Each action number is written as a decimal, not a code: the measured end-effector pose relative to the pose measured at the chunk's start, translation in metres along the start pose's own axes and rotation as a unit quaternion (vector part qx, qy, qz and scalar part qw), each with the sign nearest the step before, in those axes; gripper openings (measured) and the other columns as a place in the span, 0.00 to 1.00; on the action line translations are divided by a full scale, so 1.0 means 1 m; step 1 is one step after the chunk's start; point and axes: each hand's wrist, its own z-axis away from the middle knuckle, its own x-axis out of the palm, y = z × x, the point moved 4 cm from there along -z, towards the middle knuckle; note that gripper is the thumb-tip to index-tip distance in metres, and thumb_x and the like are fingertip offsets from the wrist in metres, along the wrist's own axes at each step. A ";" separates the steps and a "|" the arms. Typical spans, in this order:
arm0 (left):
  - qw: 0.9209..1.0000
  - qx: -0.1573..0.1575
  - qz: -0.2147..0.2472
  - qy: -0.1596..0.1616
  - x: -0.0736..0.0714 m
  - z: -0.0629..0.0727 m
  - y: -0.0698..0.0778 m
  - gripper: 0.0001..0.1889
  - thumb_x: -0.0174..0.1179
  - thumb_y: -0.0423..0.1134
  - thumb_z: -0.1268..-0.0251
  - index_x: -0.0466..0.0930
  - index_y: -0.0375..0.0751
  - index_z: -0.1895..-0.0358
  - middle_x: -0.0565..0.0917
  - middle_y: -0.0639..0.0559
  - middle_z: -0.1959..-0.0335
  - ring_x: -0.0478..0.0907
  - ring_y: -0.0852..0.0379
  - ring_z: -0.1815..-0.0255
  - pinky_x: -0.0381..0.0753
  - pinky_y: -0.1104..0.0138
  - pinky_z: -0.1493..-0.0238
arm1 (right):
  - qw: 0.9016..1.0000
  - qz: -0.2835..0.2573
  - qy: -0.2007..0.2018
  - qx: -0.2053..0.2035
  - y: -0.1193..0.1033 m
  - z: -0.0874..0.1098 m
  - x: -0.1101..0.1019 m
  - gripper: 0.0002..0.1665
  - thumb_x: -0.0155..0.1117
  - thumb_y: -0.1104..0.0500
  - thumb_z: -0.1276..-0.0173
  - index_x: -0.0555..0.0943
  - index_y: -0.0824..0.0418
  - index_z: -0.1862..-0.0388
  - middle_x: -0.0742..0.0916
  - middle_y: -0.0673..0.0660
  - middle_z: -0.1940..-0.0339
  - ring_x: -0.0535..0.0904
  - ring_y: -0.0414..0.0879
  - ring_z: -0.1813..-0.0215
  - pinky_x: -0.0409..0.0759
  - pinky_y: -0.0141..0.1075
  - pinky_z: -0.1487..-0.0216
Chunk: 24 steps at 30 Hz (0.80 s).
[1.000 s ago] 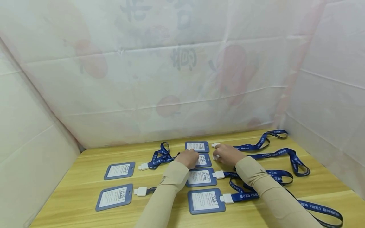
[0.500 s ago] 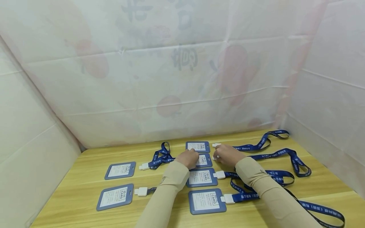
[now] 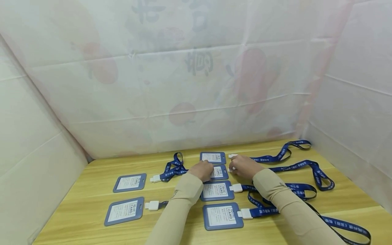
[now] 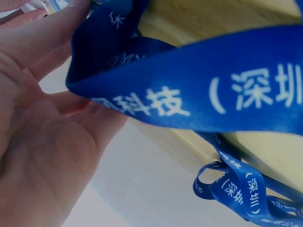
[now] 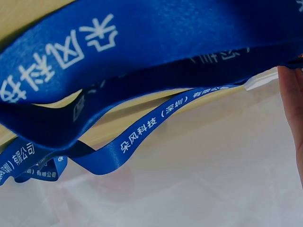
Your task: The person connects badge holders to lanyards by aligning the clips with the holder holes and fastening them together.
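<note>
Touching the left end of the second-from-back blue ID card holder (image 3: 218, 172) with the left hand (image 3: 200, 170); not making out left fingertips well enough to call grip versus rest. Pinching the white lanyard clip (image 3: 230, 169) in the fingertips of the right hand (image 3: 245, 166), right beside the holder's slot end; not resolving contact or gap. Seeing the holder's long axis running left-right, from left fingers toward right fingertips, blue lanyard strap (image 3: 294, 166) trailing off beyond the latter. Judging slot-to-clip alignment as the key relation, reading the slot as nearer to right fingertips.
</note>
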 end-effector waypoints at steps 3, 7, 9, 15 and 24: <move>1.000 -0.001 0.008 0.002 0.000 0.001 0.000 0.09 0.68 0.35 0.33 0.89 0.42 0.52 0.84 0.46 0.54 0.79 0.52 0.53 0.82 0.62 0.47 | 1.000 0.003 0.000 0.002 -0.001 0.000 -0.001 0.05 0.76 0.64 0.38 0.91 0.63 0.63 0.86 0.53 0.68 0.82 0.45 0.65 0.86 0.37 0.60; 1.000 0.000 0.007 0.002 0.000 0.001 -0.001 0.10 0.68 0.36 0.34 0.89 0.42 0.51 0.84 0.47 0.52 0.79 0.52 0.51 0.82 0.62 0.45 | 1.000 0.005 0.002 0.002 -0.003 0.000 -0.002 0.05 0.77 0.65 0.38 0.91 0.63 0.63 0.86 0.53 0.68 0.82 0.44 0.65 0.86 0.37 0.61; 1.000 0.002 0.004 0.002 0.000 0.000 -0.001 0.10 0.69 0.36 0.34 0.89 0.43 0.50 0.84 0.47 0.51 0.79 0.52 0.50 0.81 0.62 0.44 | 1.000 0.004 0.002 0.004 -0.004 0.000 -0.002 0.05 0.76 0.65 0.38 0.91 0.64 0.63 0.86 0.53 0.67 0.82 0.44 0.65 0.86 0.37 0.61; 1.000 0.001 0.006 -0.001 0.000 0.000 -0.001 0.11 0.69 0.36 0.35 0.89 0.43 0.51 0.83 0.48 0.52 0.79 0.53 0.51 0.81 0.63 0.44 | 1.000 -0.004 0.004 0.004 -0.005 0.001 -0.003 0.05 0.76 0.66 0.38 0.91 0.65 0.62 0.87 0.55 0.66 0.83 0.46 0.64 0.86 0.37 0.60; 1.000 0.008 0.006 0.002 -0.001 0.000 -0.001 0.09 0.70 0.38 0.35 0.89 0.43 0.53 0.84 0.47 0.53 0.80 0.53 0.52 0.81 0.64 0.46 | 1.000 -0.007 0.001 0.001 -0.008 0.001 -0.005 0.06 0.75 0.66 0.38 0.91 0.65 0.61 0.87 0.55 0.65 0.84 0.46 0.63 0.86 0.38 0.59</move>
